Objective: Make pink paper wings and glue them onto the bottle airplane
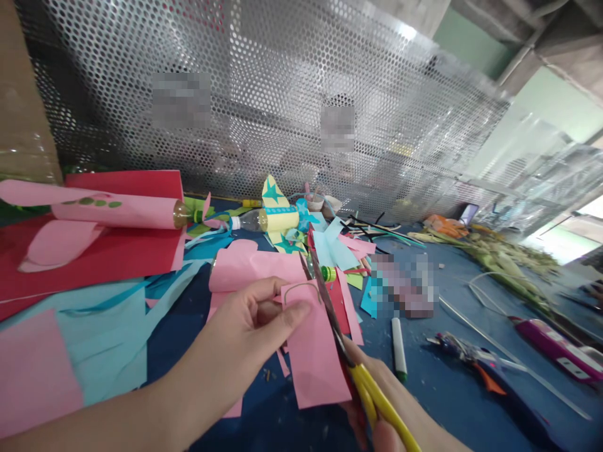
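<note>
Between the thumb and fingers of my left hand (261, 320) is a pink paper strip (318, 364), held near its top end. A dark curved line is drawn across that end. My right hand (381, 389) grips yellow-handled scissors (336, 323), partly hidden at the lower edge. The blades point up and away, slightly apart, along the strip's right edge; whether they touch the paper I cannot tell. Just beyond my hands lies a pink paper-wrapped bottle (259, 270) with a green cap (328, 274).
Another pink-wrapped bottle (117, 211) rests on red paper (155, 254) at left. A yellow-and-blue decorated bottle (282, 218) lies near the perforated metal screen (292, 94). On the right are a marker (398, 348), a glue gun (494, 376) and a purple power strip (558, 345).
</note>
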### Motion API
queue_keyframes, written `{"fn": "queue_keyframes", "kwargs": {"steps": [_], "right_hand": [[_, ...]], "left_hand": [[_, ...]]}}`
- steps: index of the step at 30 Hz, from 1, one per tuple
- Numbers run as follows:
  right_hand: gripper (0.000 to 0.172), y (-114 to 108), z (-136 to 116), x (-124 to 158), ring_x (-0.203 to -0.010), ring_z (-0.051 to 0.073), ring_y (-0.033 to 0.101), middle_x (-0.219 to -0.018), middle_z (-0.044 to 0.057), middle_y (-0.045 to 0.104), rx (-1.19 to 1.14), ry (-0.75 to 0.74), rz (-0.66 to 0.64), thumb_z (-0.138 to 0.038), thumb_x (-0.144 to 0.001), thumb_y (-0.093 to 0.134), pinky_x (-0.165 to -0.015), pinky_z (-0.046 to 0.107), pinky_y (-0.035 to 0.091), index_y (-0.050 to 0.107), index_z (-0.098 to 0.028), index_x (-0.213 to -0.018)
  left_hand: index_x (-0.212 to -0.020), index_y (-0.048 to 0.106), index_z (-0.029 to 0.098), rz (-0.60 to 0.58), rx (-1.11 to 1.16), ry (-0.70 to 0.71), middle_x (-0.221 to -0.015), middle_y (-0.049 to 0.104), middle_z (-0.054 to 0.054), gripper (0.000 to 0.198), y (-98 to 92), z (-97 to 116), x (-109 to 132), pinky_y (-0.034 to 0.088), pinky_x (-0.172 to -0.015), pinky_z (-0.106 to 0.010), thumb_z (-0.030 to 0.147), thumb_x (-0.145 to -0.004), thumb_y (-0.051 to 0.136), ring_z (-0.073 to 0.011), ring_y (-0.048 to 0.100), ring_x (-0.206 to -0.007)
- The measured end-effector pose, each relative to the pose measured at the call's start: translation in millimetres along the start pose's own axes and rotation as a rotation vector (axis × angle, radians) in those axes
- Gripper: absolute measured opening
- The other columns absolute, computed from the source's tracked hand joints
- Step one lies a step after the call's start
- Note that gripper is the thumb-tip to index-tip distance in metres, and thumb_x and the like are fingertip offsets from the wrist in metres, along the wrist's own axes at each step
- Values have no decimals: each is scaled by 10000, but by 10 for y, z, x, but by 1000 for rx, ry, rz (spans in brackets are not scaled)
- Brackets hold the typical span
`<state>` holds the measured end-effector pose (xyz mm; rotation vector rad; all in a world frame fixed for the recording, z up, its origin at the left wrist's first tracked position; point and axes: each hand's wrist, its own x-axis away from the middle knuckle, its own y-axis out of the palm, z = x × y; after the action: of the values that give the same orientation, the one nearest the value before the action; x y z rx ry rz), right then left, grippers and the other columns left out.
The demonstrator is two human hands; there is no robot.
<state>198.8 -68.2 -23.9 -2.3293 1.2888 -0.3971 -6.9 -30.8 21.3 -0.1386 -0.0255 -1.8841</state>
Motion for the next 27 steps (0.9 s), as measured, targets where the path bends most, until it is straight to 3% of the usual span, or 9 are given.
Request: {"fn": "queue_keyframes", "kwargs": {"steps": [8,16,27], "right_hand": [[750,-61,-303,26,-436,78,334,-606,-65,309,-245,90,4,-900,-642,361,-387,204,339,459,-198,-889],[739,-69,-267,19,-413,49,209,-584,-84,286,-252,86,-27,-905,-641,348,-342,205,179,411,-207,-876],[749,-111,-252,-26,-437,52,174,-522,-99,271,-304,75,-80,-912,-611,385,-351,201,132,424,-204,-853]], "left_hand": [[-747,535,207,28,-14,-11,-561,319,77,306,-4,56,5,200,-471,-219,506,-764,596,-107,253,-533],[-729,537,202,38,-33,12,-563,374,66,284,-28,68,-10,229,-473,-212,475,-751,609,-105,302,-532],[-725,551,201,45,-70,11,-552,400,60,297,-30,83,-24,246,-459,-210,492,-744,604,-106,334,-515]]}}
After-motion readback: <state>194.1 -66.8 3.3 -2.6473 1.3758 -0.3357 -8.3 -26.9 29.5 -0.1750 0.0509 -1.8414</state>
